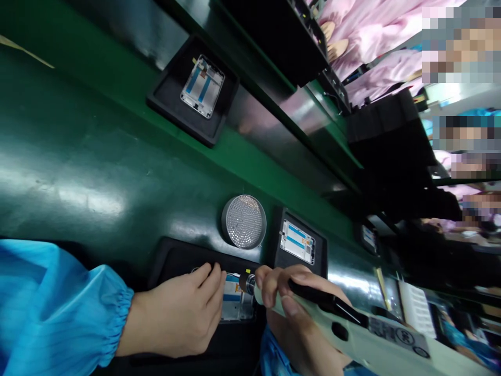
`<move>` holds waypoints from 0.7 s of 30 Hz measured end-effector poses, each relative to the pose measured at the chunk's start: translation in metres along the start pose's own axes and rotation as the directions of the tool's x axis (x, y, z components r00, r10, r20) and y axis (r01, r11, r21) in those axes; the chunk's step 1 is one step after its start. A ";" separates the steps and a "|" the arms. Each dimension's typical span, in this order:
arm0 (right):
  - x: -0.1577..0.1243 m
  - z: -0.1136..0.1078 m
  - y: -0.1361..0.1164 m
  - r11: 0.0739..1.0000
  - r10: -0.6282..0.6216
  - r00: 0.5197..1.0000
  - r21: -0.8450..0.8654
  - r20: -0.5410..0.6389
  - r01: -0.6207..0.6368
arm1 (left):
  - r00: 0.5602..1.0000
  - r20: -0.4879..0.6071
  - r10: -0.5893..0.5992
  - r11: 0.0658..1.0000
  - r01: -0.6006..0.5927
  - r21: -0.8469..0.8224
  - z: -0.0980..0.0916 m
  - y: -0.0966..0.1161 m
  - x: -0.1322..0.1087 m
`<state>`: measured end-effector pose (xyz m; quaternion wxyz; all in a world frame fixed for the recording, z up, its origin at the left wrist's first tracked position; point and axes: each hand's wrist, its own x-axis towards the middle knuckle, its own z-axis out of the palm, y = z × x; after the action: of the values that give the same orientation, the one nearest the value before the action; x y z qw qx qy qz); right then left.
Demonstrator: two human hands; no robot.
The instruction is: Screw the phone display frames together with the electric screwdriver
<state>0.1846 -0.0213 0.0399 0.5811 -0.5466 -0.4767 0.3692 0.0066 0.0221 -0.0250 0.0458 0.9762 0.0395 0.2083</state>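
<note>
My right hand (297,308) is wrapped round a pale green electric screwdriver (352,334) with a black lever. The screwdriver's tip end (247,282) is over the right part of a phone frame (237,308), and its bit is hidden. The frame has blue strips and lies in a black tray (176,253) in front of me. My left hand (178,310) lies over the left part of this frame, fingers together and bent onto it. The thumb of that hand is out of sight.
Just beyond the tray stands a round screw dish (245,222) with a perforated top. Other black trays with phone frames (297,242) (203,86) sit on the green bench (117,172) to the right and farther back. People in pink sleeves (364,31) work across the line.
</note>
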 end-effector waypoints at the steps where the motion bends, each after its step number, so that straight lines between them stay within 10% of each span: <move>1: 0.000 0.000 -0.001 1.000 0.002 1.000 -0.006 -0.002 -0.002 | 1.000 -0.002 0.000 1.000 0.000 -0.001 0.000 0.000 0.000; 21: -0.007 -0.006 -0.008 0.990 0.129 0.991 -0.056 0.023 -0.128 | 0.999 -0.034 -0.039 0.999 0.038 -0.027 -0.003 0.002 0.003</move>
<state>0.1874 -0.0306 0.0474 0.5345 -0.5869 -0.4581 0.3999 0.0085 0.0203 -0.0207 0.0617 0.9708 0.0564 0.2248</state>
